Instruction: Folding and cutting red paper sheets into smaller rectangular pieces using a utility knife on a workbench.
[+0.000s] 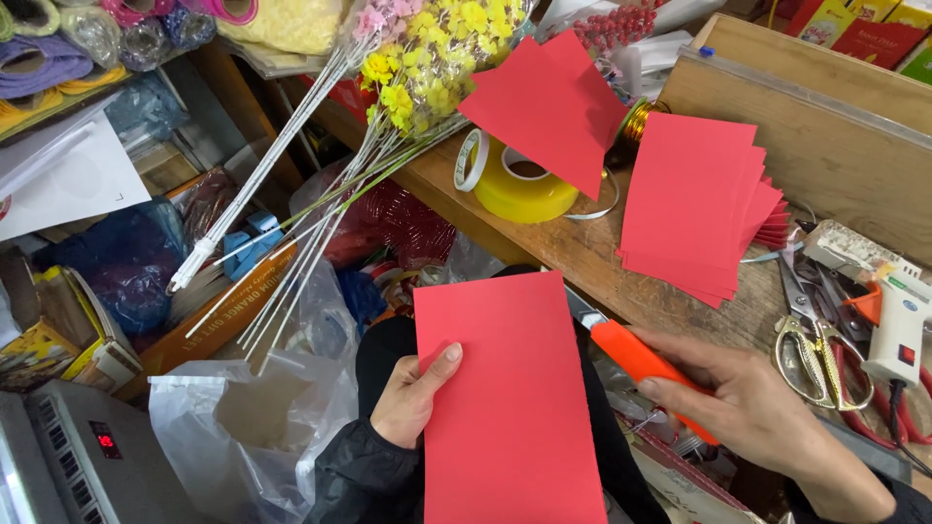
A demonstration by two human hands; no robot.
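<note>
1. At the far left, a clear plastic bag [243, 427] stands open beside your knee, with white stems [282, 155] of yellow artificial flowers [427, 58] leaning over it. None of this is in your hands.

2. Your left hand [413, 393] grips the red paper sheet [505, 398] by its left edge: thumb pressed on the face, the other fingers curled behind it out of sight. The sheet hangs upright over your lap, in front of the wooden workbench [582, 252], and looks whole.

3. Your right hand [748, 403] is closed around an orange utility knife [646, 364]. Its blade end points up and left and sits just at the sheet's upper right edge; whether the tip touches the paper I cannot tell.

4. By my reading, you are at the start of a cut, with the blade being brought to the sheet. The next move calls for a taut sheet and a blade path that stays well apart from your left thumb, since you are cutting in the air with no backing.

5. Further right on the bench lie a yellow tape roll [519, 189], a stack of red sheets [694, 213], gold-handled scissors [815, 349] and a white glue gun [893, 330], all apart from your hands.
</note>
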